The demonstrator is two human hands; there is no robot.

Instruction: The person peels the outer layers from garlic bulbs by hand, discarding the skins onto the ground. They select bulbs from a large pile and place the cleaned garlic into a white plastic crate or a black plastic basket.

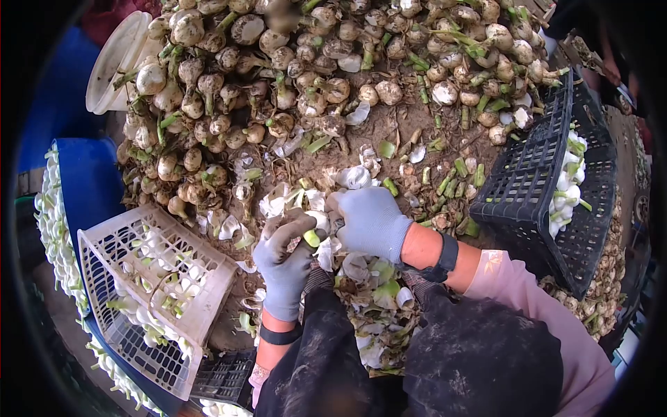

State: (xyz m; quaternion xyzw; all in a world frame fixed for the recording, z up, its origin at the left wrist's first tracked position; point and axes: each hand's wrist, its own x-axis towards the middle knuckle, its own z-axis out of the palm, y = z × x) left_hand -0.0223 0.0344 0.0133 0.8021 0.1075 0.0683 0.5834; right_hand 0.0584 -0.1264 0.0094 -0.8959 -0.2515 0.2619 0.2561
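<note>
A white garlic bulb (320, 221) with a cut green stem end is between my two gloved hands, above the floor litter. My left hand (283, 258), in a grey glove with dirty fingertips, is closed around the bulb's left side. From the other side my right hand (372, 221) has its fingers curled in against the bulb, and the fingertips are partly hidden. Loose white garlic skin (328, 251) hangs just below the fingers. More papery peelings (354, 178) lie beyond my hands, and a pile of peelings (379, 306) lies between my knees.
A large heap of unpeeled, soil-covered garlic (278, 76) spreads ahead. On the left, a white plastic basket (201, 299) holds peeled bulbs, near a blue container (90, 177). A black crate (521, 181) with peeled bulbs stands right. Cut stems (451, 187) litter the ground.
</note>
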